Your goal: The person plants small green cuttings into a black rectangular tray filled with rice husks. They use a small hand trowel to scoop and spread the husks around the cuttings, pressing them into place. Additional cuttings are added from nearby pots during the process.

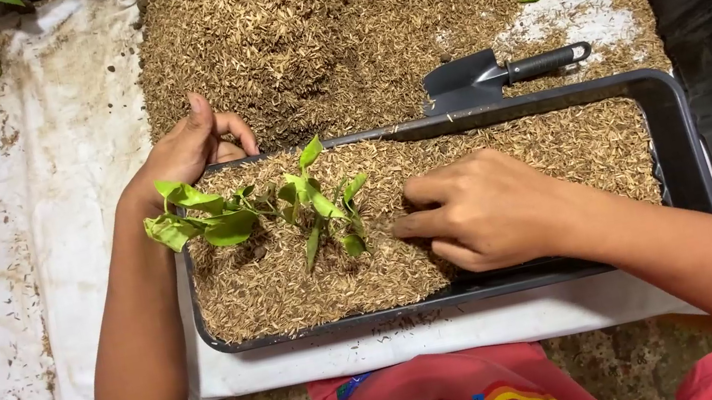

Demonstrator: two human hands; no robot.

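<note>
Green cuttings (299,205) stand in a husk-filled black tray (687,135), hands working around them.

The cuttings look light, soft and easily bruised, best taken low on the stem, not by the leaves. The right hand (483,208) lies curled, knuckles down, pressing the rice husks (540,145) just beside them; the left hand (193,145) loosely cups the tray's far-left corner. A small trowel (494,75) rests behind on the loose husk heap over a white sheet (70,161).
</note>
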